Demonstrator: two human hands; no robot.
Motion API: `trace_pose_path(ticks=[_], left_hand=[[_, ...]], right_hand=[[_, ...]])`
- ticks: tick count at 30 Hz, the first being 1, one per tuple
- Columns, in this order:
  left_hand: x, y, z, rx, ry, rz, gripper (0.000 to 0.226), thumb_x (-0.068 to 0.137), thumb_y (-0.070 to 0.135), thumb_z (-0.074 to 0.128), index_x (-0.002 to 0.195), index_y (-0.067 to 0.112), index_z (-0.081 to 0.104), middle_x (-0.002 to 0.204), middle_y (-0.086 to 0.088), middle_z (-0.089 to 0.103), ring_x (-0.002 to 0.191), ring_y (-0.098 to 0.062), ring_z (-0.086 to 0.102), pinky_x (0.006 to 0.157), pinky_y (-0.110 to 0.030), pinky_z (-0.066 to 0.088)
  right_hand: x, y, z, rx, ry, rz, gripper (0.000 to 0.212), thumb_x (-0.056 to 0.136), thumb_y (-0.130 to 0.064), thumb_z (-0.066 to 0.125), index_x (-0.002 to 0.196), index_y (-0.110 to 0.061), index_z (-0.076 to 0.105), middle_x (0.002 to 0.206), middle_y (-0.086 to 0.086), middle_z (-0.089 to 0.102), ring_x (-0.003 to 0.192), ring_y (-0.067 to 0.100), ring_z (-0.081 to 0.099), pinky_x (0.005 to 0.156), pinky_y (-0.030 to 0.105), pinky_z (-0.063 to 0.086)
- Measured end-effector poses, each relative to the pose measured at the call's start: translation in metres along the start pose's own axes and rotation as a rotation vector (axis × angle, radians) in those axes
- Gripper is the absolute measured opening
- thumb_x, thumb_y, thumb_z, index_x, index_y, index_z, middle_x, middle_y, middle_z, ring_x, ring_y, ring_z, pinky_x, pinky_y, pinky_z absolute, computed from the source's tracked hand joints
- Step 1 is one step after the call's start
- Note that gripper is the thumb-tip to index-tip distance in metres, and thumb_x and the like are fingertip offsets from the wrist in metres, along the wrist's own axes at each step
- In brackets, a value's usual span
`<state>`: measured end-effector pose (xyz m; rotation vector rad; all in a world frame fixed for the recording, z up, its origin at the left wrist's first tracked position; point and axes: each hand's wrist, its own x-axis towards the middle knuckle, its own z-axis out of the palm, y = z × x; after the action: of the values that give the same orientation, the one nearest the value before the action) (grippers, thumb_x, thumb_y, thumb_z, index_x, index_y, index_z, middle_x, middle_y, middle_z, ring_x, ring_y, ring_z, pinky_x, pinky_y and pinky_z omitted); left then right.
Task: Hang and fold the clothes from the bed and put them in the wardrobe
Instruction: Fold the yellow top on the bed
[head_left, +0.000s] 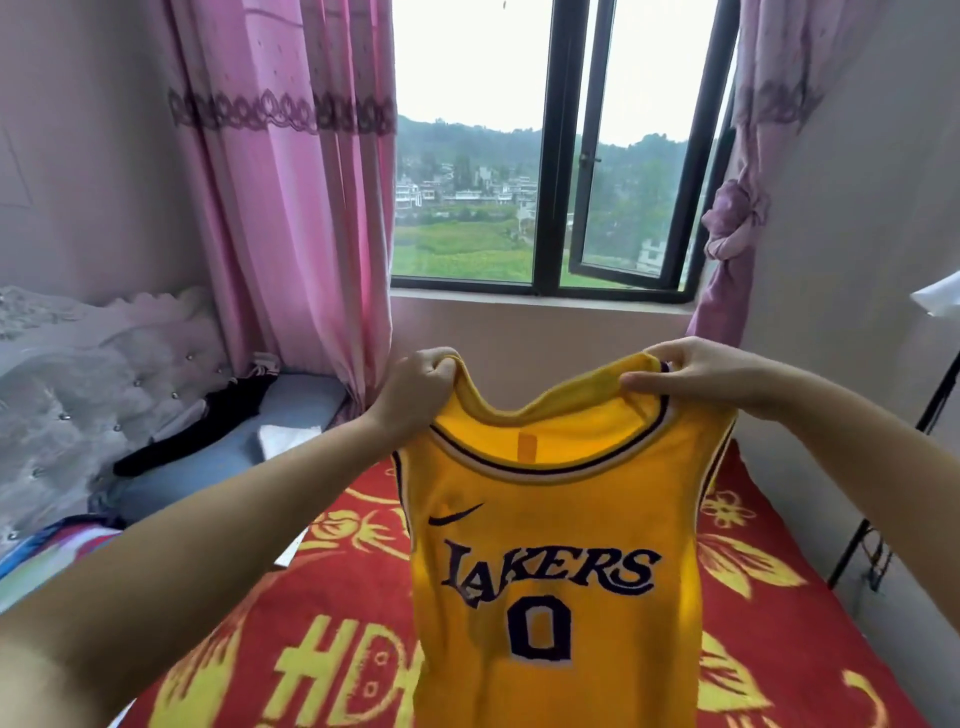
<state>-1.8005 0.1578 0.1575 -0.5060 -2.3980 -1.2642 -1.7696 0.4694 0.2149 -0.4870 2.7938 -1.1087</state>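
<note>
A yellow sleeveless Lakers jersey (550, 571) with the number 0 hangs upright in front of me, its front facing me, above the bed. My left hand (415, 387) grips its left shoulder strap in a fist. My right hand (691, 371) pinches the right shoulder strap between thumb and fingers. The jersey's lower hem runs out of the frame at the bottom. The bed (322, 649) below carries a red blanket with yellow patterns.
A black garment (208, 426) lies on a grey-blue pillow (291, 410) near the padded headboard (78, 374) at left. Colourful cloth (52, 545) sits at the left edge. Pink curtains (291, 197) flank the window (561, 156). A black stand (883, 493) leans by the right wall.
</note>
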Motion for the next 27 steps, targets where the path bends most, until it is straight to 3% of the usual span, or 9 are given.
trace_pose_path(ticks=[4,6,9,11,14,18,22,25,27], left_hand=[[0.003,-0.013,-0.016,0.218,-0.225,0.153,0.044,0.095,0.037,0.040,0.068,0.007,0.059,0.062,-0.008,0.058,0.059,-0.024,0.052,0.059,-0.040,0.047],[0.006,-0.019,-0.025,0.068,-0.376,0.017,0.053,0.090,0.057,0.049,0.073,0.009,0.065,0.062,0.000,0.062,0.060,-0.020,0.059,0.059,-0.029,0.051],[0.009,-0.025,-0.036,-0.131,-0.635,-0.273,0.067,0.065,0.076,0.061,0.090,0.014,0.068,0.081,-0.002,0.071,0.076,-0.020,0.069,0.067,-0.026,0.056],[0.009,-0.029,-0.039,-0.228,-0.724,-0.405,0.069,0.066,0.065,0.072,0.111,0.014,0.065,0.104,-0.007,0.072,0.094,-0.026,0.070,0.075,-0.032,0.057],[0.007,-0.021,-0.019,-0.344,-0.521,-0.564,0.054,0.077,0.041,0.075,0.117,0.008,0.060,0.100,-0.013,0.072,0.087,-0.027,0.072,0.069,-0.035,0.059],[-0.001,0.011,0.033,-0.674,-0.232,-0.862,0.025,0.093,0.026,0.061,0.096,0.002,0.060,0.060,-0.011,0.069,0.050,-0.022,0.067,0.043,-0.033,0.054],[0.001,0.052,0.068,-0.966,-0.186,-0.859,0.020,0.099,0.017,0.050,0.084,0.006,0.058,0.061,-0.006,0.063,0.047,-0.015,0.062,0.040,-0.028,0.052],[0.006,0.070,0.064,-1.183,-0.189,-0.838,0.024,0.100,0.008,0.042,0.084,0.006,0.060,0.065,-0.006,0.063,0.052,-0.015,0.063,0.043,-0.025,0.053],[0.004,0.076,0.052,-1.162,-0.256,-0.811,0.027,0.100,0.011,0.038,0.087,0.001,0.059,0.072,-0.012,0.063,0.062,-0.021,0.064,0.057,-0.032,0.057]], right_hand=[[-0.009,0.017,-0.024,0.050,-0.377,0.164,0.079,0.053,-0.062,0.083,0.111,-0.011,0.064,0.106,0.011,0.071,0.095,0.030,0.070,0.075,0.039,0.059],[-0.012,0.030,-0.029,0.110,-0.475,0.214,0.069,0.058,-0.050,0.087,0.108,-0.008,0.066,0.111,0.016,0.068,0.100,0.036,0.067,0.086,0.048,0.056],[-0.011,0.043,-0.027,0.154,-0.332,0.263,0.050,0.065,-0.041,0.083,0.099,-0.007,0.071,0.105,0.018,0.070,0.094,0.035,0.068,0.086,0.047,0.055],[-0.006,0.047,-0.016,0.136,-0.112,0.295,0.046,0.071,-0.044,0.076,0.100,-0.009,0.070,0.099,0.013,0.073,0.090,0.031,0.070,0.078,0.041,0.058],[0.012,0.046,0.011,0.032,0.198,0.314,0.036,0.090,-0.039,0.062,0.098,-0.005,0.070,0.089,0.011,0.072,0.078,0.027,0.069,0.075,0.038,0.057],[0.032,0.023,0.051,-0.018,0.387,0.290,0.034,0.098,-0.025,0.049,0.088,0.003,0.066,0.081,0.016,0.064,0.072,0.028,0.059,0.070,0.040,0.050],[0.035,-0.020,0.084,0.063,0.294,0.048,0.049,0.100,-0.043,0.040,0.076,-0.005,0.059,0.067,0.005,0.056,0.063,0.020,0.051,0.060,0.032,0.040],[0.027,-0.037,0.088,-0.009,0.087,-0.112,0.042,0.095,-0.053,0.042,0.105,-0.017,0.062,0.097,0.000,0.069,0.090,0.017,0.064,0.084,0.033,0.049],[0.019,-0.036,0.078,-0.084,-0.024,-0.126,0.033,0.091,-0.045,0.057,0.118,-0.027,0.053,0.102,-0.004,0.066,0.092,0.012,0.062,0.082,0.028,0.050]])
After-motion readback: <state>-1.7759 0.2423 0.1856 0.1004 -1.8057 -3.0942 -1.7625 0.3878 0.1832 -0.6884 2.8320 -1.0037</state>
